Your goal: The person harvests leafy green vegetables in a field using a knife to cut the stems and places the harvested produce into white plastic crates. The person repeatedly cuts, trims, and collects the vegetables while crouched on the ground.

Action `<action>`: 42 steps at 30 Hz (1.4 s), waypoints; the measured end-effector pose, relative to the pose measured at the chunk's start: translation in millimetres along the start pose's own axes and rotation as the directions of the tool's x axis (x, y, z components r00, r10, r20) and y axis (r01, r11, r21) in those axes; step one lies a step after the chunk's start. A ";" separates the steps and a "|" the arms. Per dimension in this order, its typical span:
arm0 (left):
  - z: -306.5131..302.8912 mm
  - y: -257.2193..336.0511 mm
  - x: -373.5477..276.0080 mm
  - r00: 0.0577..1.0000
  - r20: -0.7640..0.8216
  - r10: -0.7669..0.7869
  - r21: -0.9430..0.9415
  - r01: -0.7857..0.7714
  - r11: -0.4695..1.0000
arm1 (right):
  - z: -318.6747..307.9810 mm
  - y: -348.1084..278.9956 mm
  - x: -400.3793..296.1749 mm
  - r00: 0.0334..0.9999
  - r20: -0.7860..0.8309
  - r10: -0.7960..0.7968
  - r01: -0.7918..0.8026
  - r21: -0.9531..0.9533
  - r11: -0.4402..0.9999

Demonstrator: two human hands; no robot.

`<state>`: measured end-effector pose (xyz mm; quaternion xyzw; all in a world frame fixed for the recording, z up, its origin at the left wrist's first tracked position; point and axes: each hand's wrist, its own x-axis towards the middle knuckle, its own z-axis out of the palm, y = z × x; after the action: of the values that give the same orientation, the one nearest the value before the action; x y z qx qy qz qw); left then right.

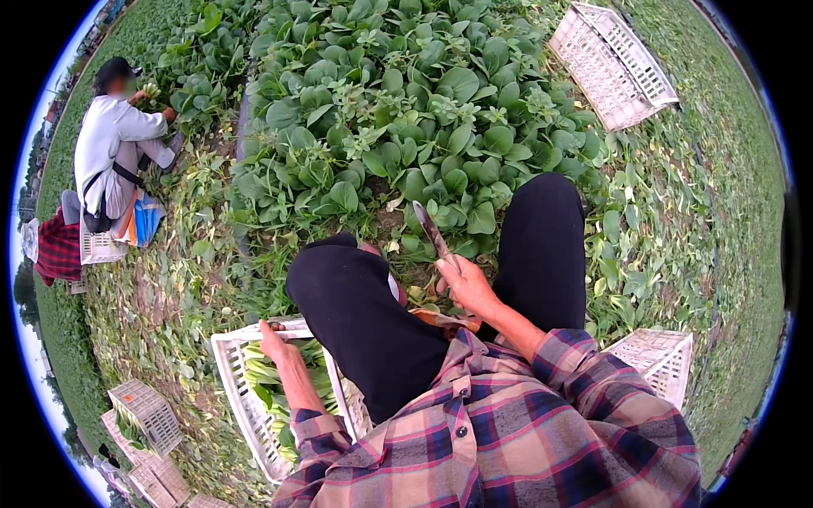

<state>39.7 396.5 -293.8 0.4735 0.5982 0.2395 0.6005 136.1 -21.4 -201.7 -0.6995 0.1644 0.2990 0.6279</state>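
My right hand [467,286] is closed around the handle of a knife [432,230], its stained blade pointing up and away over the plants. Left of my bent knee, my left hand [274,346] grips the near rim of a white plastic crate [238,413]. Inside that crate lie leafy greens [289,381] with pale green stalks, partly hidden by my forearm. Beyond my knees grows a dense bed of leafy green vegetables [444,114], with some smaller weeds among them.
An overturned or tilted white crate [610,70] lies at the upper right, another [657,359] behind me at right. Stacked crates [143,416] stand lower left. A co-worker [117,133] crouches at left holding greens; another person [57,244] is beyond. Cut leaves [171,305] litter the ground.
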 end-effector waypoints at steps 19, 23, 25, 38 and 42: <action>169.3 85.1 -366.0 0.002 0.801 0.599 -0.131 -0.975 0.178 | -253.9 -54.1 -112.3 0.787 -0.536 -0.306 0.527 0.327 0.784; 186.0 21.6 -379.4 -0.082 0.945 0.317 -0.155 -0.965 0.213 | -265.4 10.1 -92.4 0.870 -0.469 -0.153 0.323 0.309 0.894; 185.7 7.0 -373.1 -0.007 0.969 0.246 -0.070 -0.966 0.250 | -263.3 43.5 -85.9 0.877 -0.477 -0.057 0.247 0.346 0.905; 294.8 30.4 -421.2 -0.056 0.993 0.100 -0.068 -0.991 0.119 | -260.7 167.1 -32.6 0.934 -0.294 0.204 -0.009 0.549 0.836; 352.3 -22.5 -448.7 -0.303 0.952 -0.040 -0.295 -0.945 0.139 | -265.2 174.4 -27.4 0.928 -0.291 0.234 -0.043 0.539 0.841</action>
<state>290.3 -96.0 -150.2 0.9048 -0.2614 -0.1142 0.3162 65.6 -311.9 -312.0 -0.5292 0.3978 0.1608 0.7321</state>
